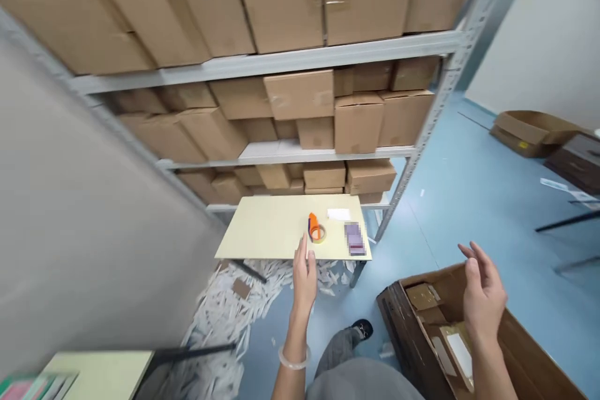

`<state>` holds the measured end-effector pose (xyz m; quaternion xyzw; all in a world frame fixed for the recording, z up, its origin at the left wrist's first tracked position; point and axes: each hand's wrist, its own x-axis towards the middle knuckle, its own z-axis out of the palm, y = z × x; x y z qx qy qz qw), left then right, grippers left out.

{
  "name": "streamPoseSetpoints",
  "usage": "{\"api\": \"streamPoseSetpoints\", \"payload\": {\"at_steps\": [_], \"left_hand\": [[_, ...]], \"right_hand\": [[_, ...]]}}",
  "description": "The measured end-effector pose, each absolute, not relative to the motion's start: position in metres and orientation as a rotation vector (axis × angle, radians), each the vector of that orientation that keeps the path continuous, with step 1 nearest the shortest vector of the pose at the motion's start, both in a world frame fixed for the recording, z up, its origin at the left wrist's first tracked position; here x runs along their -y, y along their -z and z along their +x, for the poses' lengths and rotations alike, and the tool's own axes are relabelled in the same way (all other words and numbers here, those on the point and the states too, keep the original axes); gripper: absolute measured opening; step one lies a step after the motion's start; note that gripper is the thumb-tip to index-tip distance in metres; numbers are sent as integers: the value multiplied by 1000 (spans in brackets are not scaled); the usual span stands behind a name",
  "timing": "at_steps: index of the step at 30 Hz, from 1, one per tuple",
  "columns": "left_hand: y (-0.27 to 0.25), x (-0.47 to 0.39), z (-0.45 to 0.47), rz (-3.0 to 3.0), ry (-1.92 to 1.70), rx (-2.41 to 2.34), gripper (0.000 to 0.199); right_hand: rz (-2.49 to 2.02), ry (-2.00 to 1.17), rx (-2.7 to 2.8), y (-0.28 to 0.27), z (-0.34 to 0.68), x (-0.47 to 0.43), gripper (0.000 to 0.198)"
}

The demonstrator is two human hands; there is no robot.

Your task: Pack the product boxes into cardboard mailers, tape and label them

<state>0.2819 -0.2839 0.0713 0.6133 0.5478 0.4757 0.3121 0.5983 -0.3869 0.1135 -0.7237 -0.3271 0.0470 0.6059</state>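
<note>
My left hand (305,272) is raised with fingers stretched out and nothing in it, by the near edge of a pale yellow table (267,225). Just beyond its fingertips, an orange tape dispenser (313,223) with a tape roll (318,235) lies on the table. A white slip (338,214) and a blurred purplish item (355,239) lie to the right. My right hand (485,297) hangs over a large open cardboard box (539,350), fingers apart and slightly curled, holding nothing. Inside that box are small taped cartons (424,295), one with a white label (459,353).
Metal shelving (281,62) filled with cardboard boxes (281,0) stands behind the table. Shredded white paper (220,319) covers the floor at left. Another table corner (103,372) is at lower left. An open carton (529,134) sits on the floor far right.
</note>
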Motion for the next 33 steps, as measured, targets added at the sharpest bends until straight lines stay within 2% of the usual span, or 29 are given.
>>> {"api": "streamPoseSetpoints", "payload": {"at_steps": [3, 7, 12, 16, 22, 33], "left_hand": [[-79, 330, 235, 1636, -1324, -1624, 53], [-73, 401, 159, 1519, -1354, -1909, 53], [-69, 496, 79, 1192, -1475, -2346, 55], [-77, 559, 40, 905, -1625, -2575, 56], [-75, 623, -20, 576, -1670, -2730, 56], [-81, 736, -172, 169, -1728, -2891, 59]], "right_hand": [[-1586, -169, 865, -111, 559, 388, 58], [-1521, -418, 1025, -90, 503, 393, 59], [-1441, -675, 1205, -67, 448, 386, 59], [-1301, -775, 1304, -71, 385, 366, 59], [-1035, -963, 1598, -90, 234, 364, 56], [-774, -1197, 1914, -90, -14, 424, 57]]}}
